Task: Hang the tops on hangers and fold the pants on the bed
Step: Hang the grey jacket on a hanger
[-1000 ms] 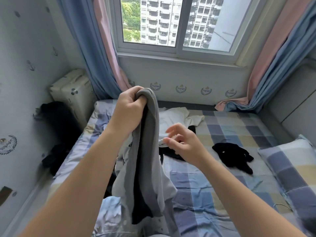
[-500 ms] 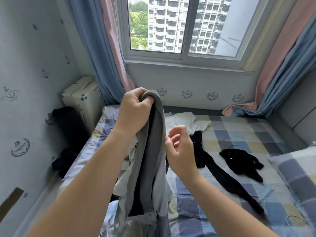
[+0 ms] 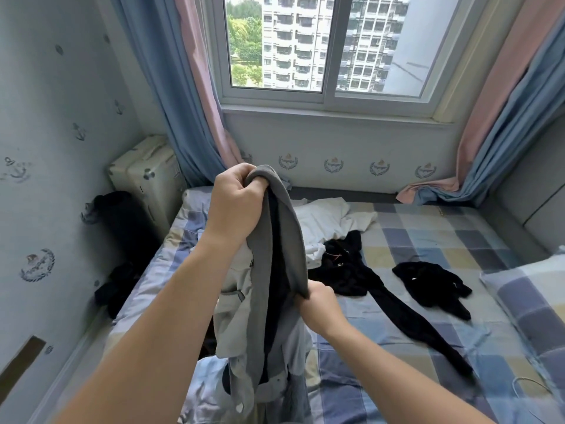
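Above the bed (image 3: 428, 234), the left hand (image 3: 235, 206) bunches the top of the grey garment (image 3: 290, 240) and the right hand (image 3: 318, 304) pinches its edge lower down; best shake it open first (top or pants unclear).

Soft daylight enters through the window (image 3: 324, 47) at the far end, leaving the room bright and shadows faint. Wide-angle distortion bends the walls and curtains at the edges, and detail is slightly soft throughout.
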The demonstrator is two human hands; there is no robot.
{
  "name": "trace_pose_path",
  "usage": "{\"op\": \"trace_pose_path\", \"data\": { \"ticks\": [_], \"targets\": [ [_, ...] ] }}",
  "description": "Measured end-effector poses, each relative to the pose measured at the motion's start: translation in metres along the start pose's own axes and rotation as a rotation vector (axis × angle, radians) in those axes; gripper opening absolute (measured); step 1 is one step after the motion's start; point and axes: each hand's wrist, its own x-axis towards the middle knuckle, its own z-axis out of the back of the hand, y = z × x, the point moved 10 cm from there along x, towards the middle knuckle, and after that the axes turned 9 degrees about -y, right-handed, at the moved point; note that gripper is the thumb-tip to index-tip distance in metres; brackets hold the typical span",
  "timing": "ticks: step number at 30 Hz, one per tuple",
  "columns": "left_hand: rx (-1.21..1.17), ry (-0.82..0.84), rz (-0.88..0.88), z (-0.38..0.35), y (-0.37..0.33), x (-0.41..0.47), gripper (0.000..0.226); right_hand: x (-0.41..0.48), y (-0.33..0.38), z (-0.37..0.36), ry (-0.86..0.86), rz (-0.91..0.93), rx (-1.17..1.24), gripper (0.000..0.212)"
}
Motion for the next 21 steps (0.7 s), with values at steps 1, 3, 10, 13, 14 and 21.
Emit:
{"op": "trace_pose_path", "data": {
  "ticks": [1,3,10,13,14,21],
  "targets": [
    [0.017,-0.002,0.012,0.002,0.006,0.001,0.019,0.002,-0.010,0.004,-0.007,-0.032,0.013,0.028],
    [0.060,-0.007,0.049,0.005,0.023,0.004,0.020,0.012,-0.025,0.019,-0.056,-0.058,0.034,0.021],
    [0.222,0.027,0.217,0.004,0.096,0.000,0.023,0.039,0.035,0.126,-0.309,0.083,0.301,0.020],
    [0.221,0.116,0.214,-0.019,0.106,-0.017,0.010,0.042,0.081,0.152,-0.293,0.156,0.425,0.019],
    [0.208,0.152,0.197,-0.027,0.105,-0.023,0.007,0.042,0.093,0.156,-0.276,0.163,0.450,0.020],
    [0.089,0.503,0.049,-0.081,0.073,-0.066,0.044,0.028,0.130,0.147,-0.153,0.173,0.375,0.015]
  ]
}}
